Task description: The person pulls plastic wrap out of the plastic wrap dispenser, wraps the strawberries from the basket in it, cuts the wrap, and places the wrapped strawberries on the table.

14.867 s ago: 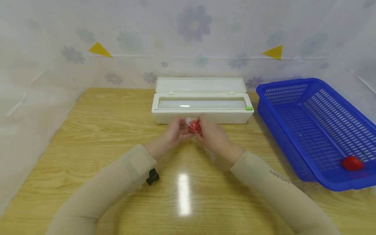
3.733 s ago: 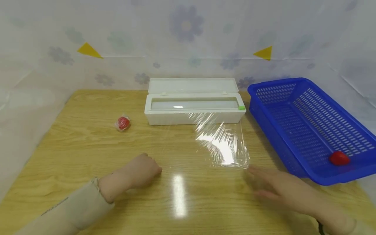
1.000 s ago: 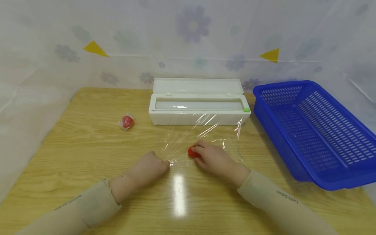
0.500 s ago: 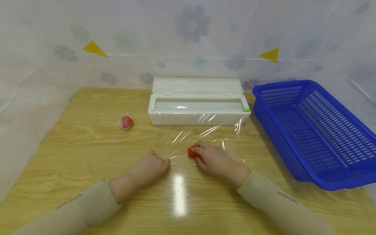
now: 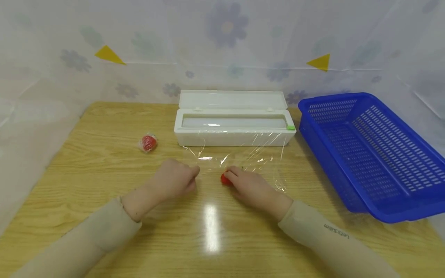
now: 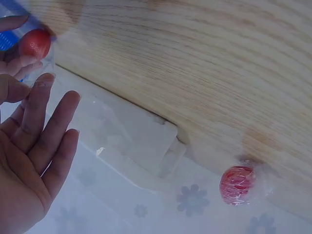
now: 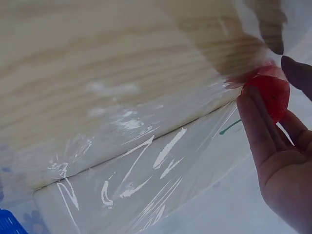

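Observation:
My right hand [image 5: 252, 189] grips a red strawberry [image 5: 226, 179] with a thin green stem, low over the front part of a sheet of cling film [image 5: 259, 160]. In the right wrist view the strawberry [image 7: 273, 95] sits between curled fingers and thumb. To its left, my left hand [image 5: 174, 179] pinches the film's near-left edge between thumb and index finger, the other fingers extended in the left wrist view. The film runs from a white cling film dispenser [image 5: 234, 139] whose lid stands raised. A film-wrapped red strawberry [image 5: 149, 143] lies left of the dispenser.
A blue perforated basket [image 5: 379, 154] stands on the right of the wooden table [image 5: 104, 185], beside the dispenser. A green slider [image 5: 290, 127] sits at the right end of the dispenser. A flower-patterned cloth [image 5: 149, 46] hangs behind the table.
Earlier, the wrapped strawberry left my hands for the table, film was drawn out, and the other strawberry left the basket. Just now my left hand moved away from me, lifting the film's near-left edge.

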`<state>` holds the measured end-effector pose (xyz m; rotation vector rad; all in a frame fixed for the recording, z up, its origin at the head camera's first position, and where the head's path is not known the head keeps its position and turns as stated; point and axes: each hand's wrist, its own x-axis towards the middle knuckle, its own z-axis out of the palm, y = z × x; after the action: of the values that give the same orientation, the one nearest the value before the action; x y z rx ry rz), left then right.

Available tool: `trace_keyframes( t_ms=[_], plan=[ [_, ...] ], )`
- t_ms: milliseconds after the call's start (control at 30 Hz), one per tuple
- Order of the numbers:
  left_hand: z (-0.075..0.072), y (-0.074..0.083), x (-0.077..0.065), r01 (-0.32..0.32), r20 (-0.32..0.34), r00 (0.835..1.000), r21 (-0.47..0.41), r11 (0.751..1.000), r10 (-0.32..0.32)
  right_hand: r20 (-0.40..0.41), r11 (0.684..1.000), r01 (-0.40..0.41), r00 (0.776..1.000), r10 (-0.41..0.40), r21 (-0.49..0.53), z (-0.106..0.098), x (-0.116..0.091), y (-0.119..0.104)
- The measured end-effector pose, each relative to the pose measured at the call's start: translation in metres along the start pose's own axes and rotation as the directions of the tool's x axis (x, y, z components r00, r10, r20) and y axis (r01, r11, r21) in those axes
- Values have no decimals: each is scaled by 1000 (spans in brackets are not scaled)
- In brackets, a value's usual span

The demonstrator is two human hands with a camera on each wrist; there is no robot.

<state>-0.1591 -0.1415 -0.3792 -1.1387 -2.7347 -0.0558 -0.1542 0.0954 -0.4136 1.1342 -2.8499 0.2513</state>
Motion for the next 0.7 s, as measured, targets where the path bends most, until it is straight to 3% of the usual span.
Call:
trace_keyframes(
  t_ms=[167, 367, 433, 500, 533, 600, 700],
  plan=[
    [0, -4, 0, 80, 61, 995, -69, 994, -76, -33, 1000, 20, 999, -21, -19, -2, 2, 0],
    [4, -10, -1, 207, 125, 974, -148, 967, -189, 38, 988, -33, 999, 27, 150, -12, 7, 11],
    [5, -11, -3, 264, 108, 963, -165, 950, -248, 88, 975, -71, 995, 54, 209, -17, 9, 15],
    [5, -10, -5, 285, 26, 958, -147, 947, -284, 128, 964, -93, 990, 62, 249, -21, 12, 19],
    [5, -7, -6, 282, -23, 957, -134, 950, -288, 142, 960, -95, 988, 58, 264, -22, 13, 20],
    [5, 3, -8, 226, -115, 965, -99, 969, -236, 171, 954, -101, 984, 54, 282, -26, 17, 21],
    [8, 26, -6, 49, -167, 984, -56, 997, -58, 204, 950, -123, 977, 64, 288, -30, 23, 23]
  ],
)
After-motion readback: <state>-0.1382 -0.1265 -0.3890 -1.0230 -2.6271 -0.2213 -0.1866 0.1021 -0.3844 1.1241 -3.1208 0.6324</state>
